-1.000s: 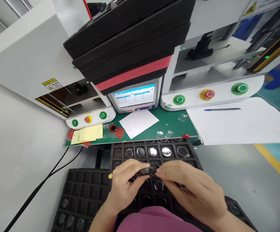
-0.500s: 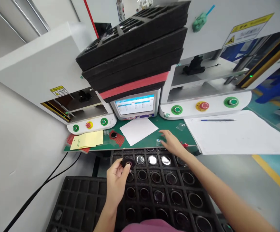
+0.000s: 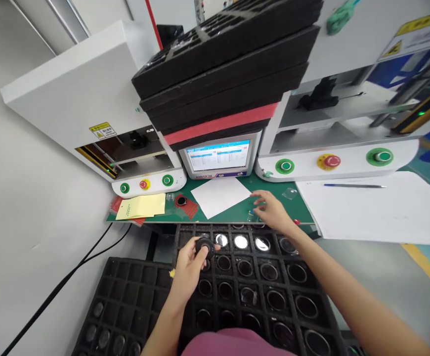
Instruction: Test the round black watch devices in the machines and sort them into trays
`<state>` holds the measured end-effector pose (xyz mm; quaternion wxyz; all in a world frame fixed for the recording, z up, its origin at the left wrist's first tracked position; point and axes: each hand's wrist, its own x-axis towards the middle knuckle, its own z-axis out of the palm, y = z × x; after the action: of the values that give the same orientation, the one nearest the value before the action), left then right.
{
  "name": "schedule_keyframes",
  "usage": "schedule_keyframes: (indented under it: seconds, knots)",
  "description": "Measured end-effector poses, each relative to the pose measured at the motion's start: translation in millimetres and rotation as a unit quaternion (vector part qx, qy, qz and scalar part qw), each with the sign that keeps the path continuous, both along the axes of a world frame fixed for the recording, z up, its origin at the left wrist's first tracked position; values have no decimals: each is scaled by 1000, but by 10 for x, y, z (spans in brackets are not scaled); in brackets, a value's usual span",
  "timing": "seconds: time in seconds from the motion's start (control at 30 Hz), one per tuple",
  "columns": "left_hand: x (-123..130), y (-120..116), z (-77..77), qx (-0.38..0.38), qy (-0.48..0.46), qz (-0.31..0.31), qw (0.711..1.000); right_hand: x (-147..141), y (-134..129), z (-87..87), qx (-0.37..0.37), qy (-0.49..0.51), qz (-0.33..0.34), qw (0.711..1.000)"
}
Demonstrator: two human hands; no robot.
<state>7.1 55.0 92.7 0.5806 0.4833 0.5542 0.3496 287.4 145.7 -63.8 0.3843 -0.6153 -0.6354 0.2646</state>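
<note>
My left hand (image 3: 191, 262) is closed around a black round disc-shaped part (image 3: 204, 246), thumb across its face, above the black foam tray (image 3: 233, 277) in front of me. Dark round pieces with shiny rims (image 3: 269, 271) sit in that tray's cells, and several in the far row reflect bright light. Over the edge of the green worktop (image 3: 222, 211), my right hand (image 3: 272, 210) has its fingers bent and apart. By its fingertips lies a small clear plastic piece (image 3: 251, 215) with a blue spot; whether they touch it I cannot tell.
A second foam tray (image 3: 126, 296) stands lower left, with a few round pieces. White machines with buttons (image 3: 329, 161) flank a monitor (image 3: 218, 155) beneath stacked black trays (image 3: 230, 64). Paper sheets (image 3: 220, 195), yellow notes (image 3: 141, 206), a red mat (image 3: 190, 207) and a pen (image 3: 354, 186) lie around.
The view has shifted, so the scene sits farther right. My left hand has turned the black part so its face shows more. My right hand stays near the plastic piece.
</note>
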Motion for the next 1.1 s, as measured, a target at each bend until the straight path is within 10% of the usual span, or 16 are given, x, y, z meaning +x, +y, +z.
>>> schedule_keyframes:
  seconds: [0.4,0.7,0.87,1.1]
  knots:
    - [-50,14,-52,-17,0,-10,1000,-171,179,34,-34,30,8,999]
    - [71,12,-163,-32,-87,22,995,-351,-611,886,35,210,-32,977]
    - [269,11,-102,-55,-168,28,984,-803,-1113,1452,97,394,-130,905]
    - [414,-91,-38,3,-199,27,980,-1210,-1246,1535,84,481,-150,860]
